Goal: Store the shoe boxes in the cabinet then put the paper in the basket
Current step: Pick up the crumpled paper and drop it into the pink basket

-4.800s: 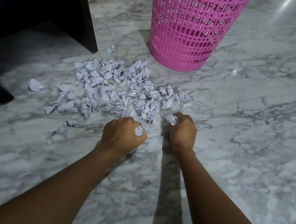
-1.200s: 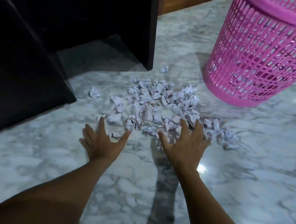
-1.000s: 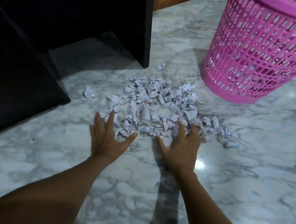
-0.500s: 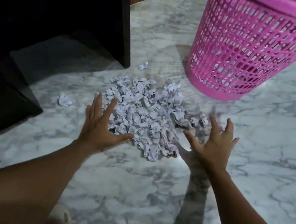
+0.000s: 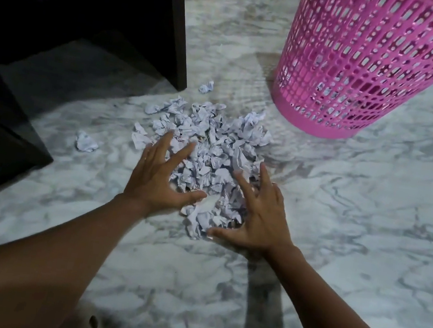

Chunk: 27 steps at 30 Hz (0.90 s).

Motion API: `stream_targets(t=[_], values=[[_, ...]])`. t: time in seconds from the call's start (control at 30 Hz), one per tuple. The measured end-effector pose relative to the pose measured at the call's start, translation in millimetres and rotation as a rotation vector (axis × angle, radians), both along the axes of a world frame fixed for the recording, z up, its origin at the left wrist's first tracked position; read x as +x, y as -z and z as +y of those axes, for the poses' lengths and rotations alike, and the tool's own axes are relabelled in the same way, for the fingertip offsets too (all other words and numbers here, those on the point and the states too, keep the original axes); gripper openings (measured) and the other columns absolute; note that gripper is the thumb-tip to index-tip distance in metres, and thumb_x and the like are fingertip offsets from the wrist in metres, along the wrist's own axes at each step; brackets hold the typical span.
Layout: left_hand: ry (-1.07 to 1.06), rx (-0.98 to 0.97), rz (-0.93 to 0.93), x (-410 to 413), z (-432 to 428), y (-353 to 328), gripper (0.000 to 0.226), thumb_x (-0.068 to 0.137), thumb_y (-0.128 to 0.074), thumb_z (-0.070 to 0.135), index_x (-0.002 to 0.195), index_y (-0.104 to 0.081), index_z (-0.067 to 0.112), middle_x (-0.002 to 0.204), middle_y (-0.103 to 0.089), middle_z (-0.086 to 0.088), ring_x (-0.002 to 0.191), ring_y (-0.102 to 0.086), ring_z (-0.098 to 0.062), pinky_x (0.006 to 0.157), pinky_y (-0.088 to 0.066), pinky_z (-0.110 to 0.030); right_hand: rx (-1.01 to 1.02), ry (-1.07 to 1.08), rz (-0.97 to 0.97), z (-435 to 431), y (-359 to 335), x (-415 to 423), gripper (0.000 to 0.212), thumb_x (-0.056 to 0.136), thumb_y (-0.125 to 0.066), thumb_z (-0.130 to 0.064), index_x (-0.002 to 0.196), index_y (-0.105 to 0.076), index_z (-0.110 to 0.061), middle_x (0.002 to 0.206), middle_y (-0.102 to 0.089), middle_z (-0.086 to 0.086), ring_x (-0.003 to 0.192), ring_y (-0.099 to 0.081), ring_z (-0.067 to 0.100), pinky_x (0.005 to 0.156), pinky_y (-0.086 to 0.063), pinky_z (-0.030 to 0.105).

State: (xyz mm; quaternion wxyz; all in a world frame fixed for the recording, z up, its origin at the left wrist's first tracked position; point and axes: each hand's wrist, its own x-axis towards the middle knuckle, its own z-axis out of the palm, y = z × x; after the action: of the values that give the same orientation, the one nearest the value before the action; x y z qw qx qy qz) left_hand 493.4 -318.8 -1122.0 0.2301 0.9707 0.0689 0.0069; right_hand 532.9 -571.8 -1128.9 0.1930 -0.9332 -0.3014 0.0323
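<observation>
A heap of crumpled white paper scraps (image 5: 212, 146) lies on the marble floor. My left hand (image 5: 160, 177) presses against the heap's left side with fingers spread. On the heap's near right side my right hand (image 5: 258, 215) lies with fingers spread, thumb along the floor. Neither hand holds a scrap. The pink plastic basket (image 5: 367, 63) stands upright just beyond the heap to the right, some paper visible through its mesh near the bottom.
A dark cabinet (image 5: 77, 14) fills the upper left, its panel edge reaching the floor near the heap. Two stray paper balls lie apart: one (image 5: 86, 141) left of the heap, another (image 5: 206, 87) by the cabinet panel. Marble floor (image 5: 367, 244) spreads to the right.
Both hands have swept inward from either side, pushing the spread-out scraps into one tighter heap. The right hand came in from the heap's right edge.
</observation>
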Motion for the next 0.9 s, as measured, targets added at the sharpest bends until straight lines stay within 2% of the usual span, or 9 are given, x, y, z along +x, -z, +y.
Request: stream_targets(t=[0.1, 0.17, 0.23, 0.4, 0.47, 0.57, 0.6, 0.73, 0.9], values=[[0.043, 0.05, -0.071, 1, -7, 5, 0.087, 0.071, -0.049, 0.081, 0.148, -0.03, 0.045, 0.161, -0.021, -0.002, 0.146, -0.022, -0.026, 0.119, -0.02, -0.048, -0.036, 0.018, -0.032, 18, -2, -3, 0.114, 0.061, -0.037, -0.1, 0.155, -0.015, -0.039, 0.163, -0.002, 0.023, 0.151, -0.012, 0.035, 0.114, -0.023, 0.06], [0.055, 0.074, -0.125, 1, -11, 10, 0.071, 0.079, -0.048, 0.07, 0.143, -0.041, 0.041, 0.153, -0.038, -0.006, 0.139, -0.035, -0.03, 0.115, -0.03, -0.048, -0.072, 0.003, -0.039, 29, -2, -4, 0.109, 0.064, -0.037, -0.098, 0.155, -0.017, -0.041, 0.164, -0.003, 0.021, 0.149, -0.019, 0.033, 0.114, -0.023, 0.059], [0.058, 0.085, -0.153, 0, -14, 13, 0.06, 0.084, -0.048, 0.06, 0.138, -0.048, 0.037, 0.145, -0.046, -0.008, 0.134, -0.041, -0.031, 0.11, -0.034, -0.047, -0.092, -0.013, -0.065, 39, 0, -5, 0.101, 0.069, -0.039, -0.092, 0.154, -0.022, -0.041, 0.164, -0.008, 0.02, 0.144, -0.029, 0.032, 0.111, -0.025, 0.058], [0.046, 0.056, -0.215, 0, -16, 14, 0.047, 0.088, -0.05, 0.047, 0.13, -0.058, 0.028, 0.136, -0.053, -0.009, 0.127, -0.046, -0.03, 0.105, -0.038, -0.045, -0.064, -0.01, -0.078, 49, 1, -3, 0.082, 0.074, -0.047, -0.076, 0.146, -0.041, -0.035, 0.156, -0.033, 0.012, 0.13, -0.041, 0.03, 0.102, -0.032, 0.047], [0.051, 0.055, -0.221, -1, -17, 15, 0.045, 0.088, -0.051, 0.044, 0.129, -0.058, 0.027, 0.136, -0.053, -0.01, 0.126, -0.047, -0.03, 0.104, -0.038, -0.044, -0.038, -0.011, -0.081, 49, 3, -2, 0.083, 0.073, -0.049, -0.076, 0.145, -0.041, -0.035, 0.159, -0.027, 0.011, 0.131, -0.041, 0.028, 0.102, -0.031, 0.048], [0.053, 0.053, -0.225, -3, -19, 18, 0.043, 0.089, -0.051, 0.041, 0.126, -0.06, 0.022, 0.135, -0.054, -0.012, 0.125, -0.047, -0.031, 0.103, -0.039, -0.046, -0.04, -0.07, -0.067, 49, 5, 1, 0.092, 0.073, -0.051, -0.079, 0.153, -0.026, -0.04, 0.166, -0.007, 0.005, 0.138, -0.035, 0.023, 0.104, -0.027, 0.05], [0.055, 0.056, -0.227, -3, -19, 19, 0.042, 0.089, -0.051, 0.041, 0.125, -0.061, 0.02, 0.135, -0.054, -0.013, 0.125, -0.048, -0.032, 0.103, -0.04, -0.046, -0.046, -0.09, -0.068, 49, 6, 2, 0.093, 0.073, -0.051, -0.078, 0.154, -0.024, -0.041, 0.166, -0.009, 0.003, 0.138, -0.035, 0.023, 0.103, -0.028, 0.05], [0.049, 0.072, -0.25, -3, -21, 19, 0.038, 0.09, -0.05, 0.04, 0.116, -0.065, 0.016, 0.129, -0.057, -0.011, 0.119, -0.051, -0.031, 0.096, -0.042, -0.045, 0.049, -0.112, -0.078, 52, 9, 7, 0.076, 0.073, -0.058, -0.064, 0.14, -0.051, -0.03, 0.151, -0.044, 0.001, 0.127, -0.045, 0.025, 0.094, -0.038, 0.045], [0.039, 0.081, -0.298, -2, -22, 20, 0.029, 0.091, -0.051, 0.035, 0.107, -0.065, 0.014, 0.12, -0.061, -0.006, 0.111, -0.055, -0.028, 0.086, -0.045, -0.043, 0.181, -0.126, -0.076, 56, 22, 7, 0.061, 0.073, -0.066, -0.049, 0.126, -0.062, -0.019, 0.132, -0.058, 0.003, 0.116, -0.053, 0.028, 0.088, -0.042, 0.042]])
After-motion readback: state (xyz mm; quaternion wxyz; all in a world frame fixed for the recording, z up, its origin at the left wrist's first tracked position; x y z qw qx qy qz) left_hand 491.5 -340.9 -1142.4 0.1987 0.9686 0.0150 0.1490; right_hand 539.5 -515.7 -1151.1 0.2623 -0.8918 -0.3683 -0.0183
